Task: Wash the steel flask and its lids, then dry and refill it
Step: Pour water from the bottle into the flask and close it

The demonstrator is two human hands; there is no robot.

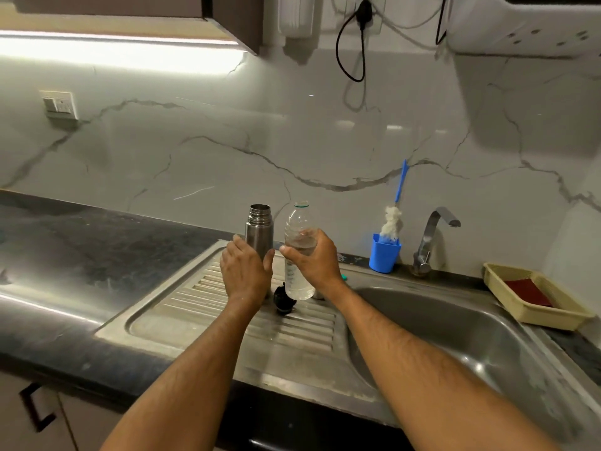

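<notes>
Fingers [242, 252] wrap the upright steel flask [259, 231], mouth up.

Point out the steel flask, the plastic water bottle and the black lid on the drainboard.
steel flask [259, 222]: head view, on its threaded neck.
plastic water bottle [297, 219]: head view, on its shoulder.
black lid [283, 299]: head view, on its body.

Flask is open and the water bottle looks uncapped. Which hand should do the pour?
Right, probably. The right hand already grips the plastic water bottle, which stands just right of the steel flask. The left hand holds the flask's body, so it can steady it while the right tips.
</notes>
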